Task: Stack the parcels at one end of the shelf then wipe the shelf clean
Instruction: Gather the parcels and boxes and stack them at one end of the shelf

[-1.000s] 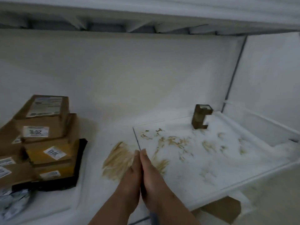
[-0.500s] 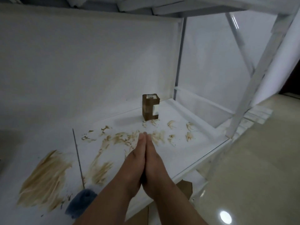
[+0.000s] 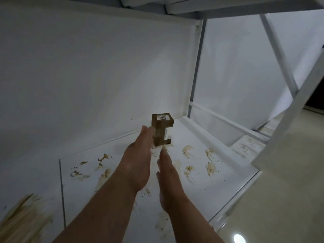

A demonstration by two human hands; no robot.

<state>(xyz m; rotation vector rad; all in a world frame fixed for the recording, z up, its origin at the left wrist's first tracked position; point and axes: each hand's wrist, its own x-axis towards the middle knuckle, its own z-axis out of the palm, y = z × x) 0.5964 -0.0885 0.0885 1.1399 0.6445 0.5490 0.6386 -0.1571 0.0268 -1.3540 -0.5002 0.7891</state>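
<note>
At the far right end of the shelf (image 3: 201,172), head view: small parcel (image 3: 162,131) stands upright, long axis vertical, beside the corner post (image 3: 197,71). Left hand (image 3: 138,158) nearer, flat, fingertips at parcel's left face; contact unclear. Right hand (image 3: 169,174) short of it, flat, empty. Brown smears (image 3: 105,172) on the shelf short of the parcel
</note>
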